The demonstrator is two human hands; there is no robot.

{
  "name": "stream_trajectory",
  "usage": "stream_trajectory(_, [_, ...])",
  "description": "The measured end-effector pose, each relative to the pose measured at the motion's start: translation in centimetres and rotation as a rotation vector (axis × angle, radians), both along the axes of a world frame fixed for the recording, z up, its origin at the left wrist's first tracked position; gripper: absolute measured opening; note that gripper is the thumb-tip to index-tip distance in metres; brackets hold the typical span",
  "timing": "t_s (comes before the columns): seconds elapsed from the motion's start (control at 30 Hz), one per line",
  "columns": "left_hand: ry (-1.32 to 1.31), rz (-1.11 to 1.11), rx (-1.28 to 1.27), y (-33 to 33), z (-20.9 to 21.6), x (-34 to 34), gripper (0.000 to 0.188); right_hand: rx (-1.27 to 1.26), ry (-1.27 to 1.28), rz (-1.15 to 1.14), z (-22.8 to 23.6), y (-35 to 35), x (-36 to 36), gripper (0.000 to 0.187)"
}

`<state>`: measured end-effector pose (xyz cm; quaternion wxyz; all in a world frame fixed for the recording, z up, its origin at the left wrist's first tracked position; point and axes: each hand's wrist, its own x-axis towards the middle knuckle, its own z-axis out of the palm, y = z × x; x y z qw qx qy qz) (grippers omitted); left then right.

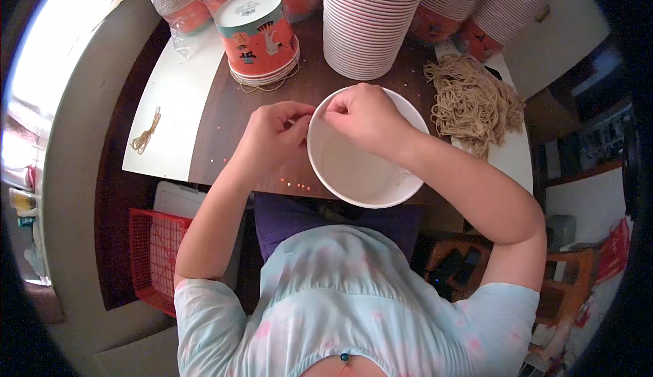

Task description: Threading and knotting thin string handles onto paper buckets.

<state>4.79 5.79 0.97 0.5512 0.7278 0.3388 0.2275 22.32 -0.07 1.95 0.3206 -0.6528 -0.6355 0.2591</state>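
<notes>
A large white paper bucket [360, 166] is tilted with its open mouth toward me at the table's front edge. My left hand [272, 135] is at the outside of its left wall, thumb and fingertips pinched together just below the rim. Reaching over the mouth, my right hand [364, 115] has its fingers closed against the inside of the same wall, opposite the left fingertips. What the fingertips pinch is too small or hidden to name. Inside, a short loop of thin cord [399, 179] shows at the right wall.
Beyond the bucket rises a tall stack of nested buckets [371, 23]. An upturned orange-red printed bucket [258, 40] stands left, cord around its base. A heap of tan cords [473, 101] lies right; a small cord bundle [146, 132] lies left. A red basket [158, 254] is below the table.
</notes>
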Motion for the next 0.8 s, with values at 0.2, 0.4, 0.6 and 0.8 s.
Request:
stream_trajectory(0.2, [-0.137, -0.048, -0.065, -0.1, -0.5, -0.1, 0.021, -0.075, -0.016, 0.014, 0.7, -0.5, -0.4, 0.015])
stream_trajectory(0.4, [0.088, -0.066, 0.253, -1.2, 0.3, -0.5, 0.018, -0.059, -0.021, 0.028, 0.8, -1.4, -0.4, 0.018])
stream_trajectory(0.6, [0.088, -0.036, 0.269, -1.9, 0.8, -0.6, 0.019, -0.088, 0.029, 0.008, 0.7, -2.2, -0.7, 0.018])
stream_trajectory(0.8, [0.165, -0.043, 0.277, -3.0, 1.9, -0.8, 0.019, -0.058, 0.076, 0.021, 0.7, -2.8, -0.8, 0.018])
